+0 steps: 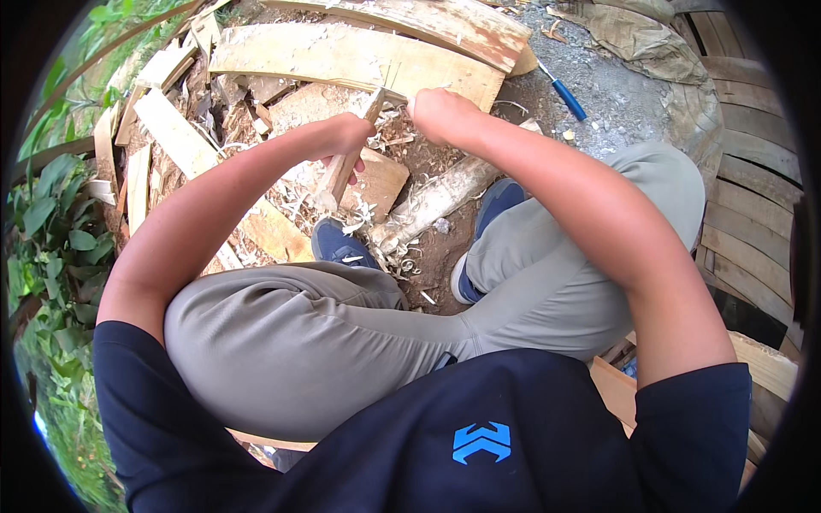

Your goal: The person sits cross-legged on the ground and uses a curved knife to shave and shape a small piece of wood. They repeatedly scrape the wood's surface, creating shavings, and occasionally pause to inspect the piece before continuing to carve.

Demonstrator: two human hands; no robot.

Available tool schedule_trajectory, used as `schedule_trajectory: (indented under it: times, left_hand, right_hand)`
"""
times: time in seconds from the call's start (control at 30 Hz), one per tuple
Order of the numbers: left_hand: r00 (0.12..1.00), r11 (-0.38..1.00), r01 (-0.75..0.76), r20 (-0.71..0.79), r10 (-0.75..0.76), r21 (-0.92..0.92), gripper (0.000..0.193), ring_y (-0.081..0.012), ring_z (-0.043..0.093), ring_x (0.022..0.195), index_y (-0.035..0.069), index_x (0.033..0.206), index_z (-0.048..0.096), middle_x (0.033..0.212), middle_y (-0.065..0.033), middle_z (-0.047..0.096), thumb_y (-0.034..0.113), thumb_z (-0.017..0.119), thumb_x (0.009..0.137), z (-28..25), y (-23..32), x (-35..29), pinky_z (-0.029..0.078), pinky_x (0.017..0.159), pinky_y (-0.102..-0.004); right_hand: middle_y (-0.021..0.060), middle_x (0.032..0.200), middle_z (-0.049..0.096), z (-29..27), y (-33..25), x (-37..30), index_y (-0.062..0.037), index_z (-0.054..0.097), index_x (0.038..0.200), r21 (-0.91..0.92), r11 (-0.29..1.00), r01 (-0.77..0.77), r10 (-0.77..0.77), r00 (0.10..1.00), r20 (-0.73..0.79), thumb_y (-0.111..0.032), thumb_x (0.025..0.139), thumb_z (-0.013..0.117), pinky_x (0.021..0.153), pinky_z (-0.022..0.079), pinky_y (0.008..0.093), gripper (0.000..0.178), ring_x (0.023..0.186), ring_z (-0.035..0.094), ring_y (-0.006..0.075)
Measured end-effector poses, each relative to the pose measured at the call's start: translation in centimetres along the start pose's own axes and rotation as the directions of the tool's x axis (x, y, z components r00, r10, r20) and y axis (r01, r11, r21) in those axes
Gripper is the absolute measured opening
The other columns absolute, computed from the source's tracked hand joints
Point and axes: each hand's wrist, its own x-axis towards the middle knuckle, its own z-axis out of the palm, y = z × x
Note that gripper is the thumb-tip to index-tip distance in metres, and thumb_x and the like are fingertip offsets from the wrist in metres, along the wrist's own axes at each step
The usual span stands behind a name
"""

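Observation:
My left hand point(349, 137) is closed round a short, squared bar of wood point(336, 175), which slants down toward my left shoe. Some of its fingers show on the bar's right side. Just right of the bar's upper end, my right hand point(445, 115) makes a fist, knuckles up. A small pale piece point(394, 97) bridges the gap between that fist and the bar's top. My right fingers hide what they grip, so its kind cannot be made out. Both hands are held out above the shavings, beyond my shoes.
Long boards point(342, 53) lie across the far side. Loose planks point(175, 128) are scattered at left, and a rough log point(436, 201) rests between my feet. A blue-handled tool point(568, 99) lies on grey ground point(616, 107). Slatted wood point(753, 188) stands at right, plants point(60, 214) at left.

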Motion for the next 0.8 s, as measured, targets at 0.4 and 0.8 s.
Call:
schedule_trajectory:
  times: [0.4, 0.8]
  left_hand:
    - [1.000, 1.000, 0.019, -0.020, -0.019, 0.000, 0.051, -0.0281, 0.072, 0.063, -0.010, 0.126, 0.041, 0.084, -0.0167, 0.068, 0.034, 0.040, 0.099, 0.1, -0.1, 0.1, 0.055, 0.050, -0.0390]
    - [0.998, 0.997, 0.043, -0.043, -0.040, 0.063, 0.046, -0.0263, 0.071, 0.061, -0.007, 0.119, 0.047, 0.080, -0.0127, 0.068, 0.034, 0.039, 0.100, -0.1, 0.0, -0.2, 0.049, 0.052, -0.0390]
  right_hand:
    - [0.0187, 0.112, 0.071, -2.9, -2.7, -6.0, 0.0009, 0.072, 0.108, -0.154, 0.981, 0.118, -0.104, 0.990, 0.093, -0.003, 0.084, 0.063, 0.085, 0.057, 0.0404, 0.026, 0.103, 0.070, 0.0318]
    - [0.0116, 0.122, 0.067, -0.4, -3.9, -4.9, -0.0020, 0.069, 0.118, -0.513, 0.839, 0.183, -0.146, 0.983, 0.112, -0.009, 0.082, 0.076, 0.080, 0.059, 0.0298, 0.037, 0.108, 0.068, 0.0209]
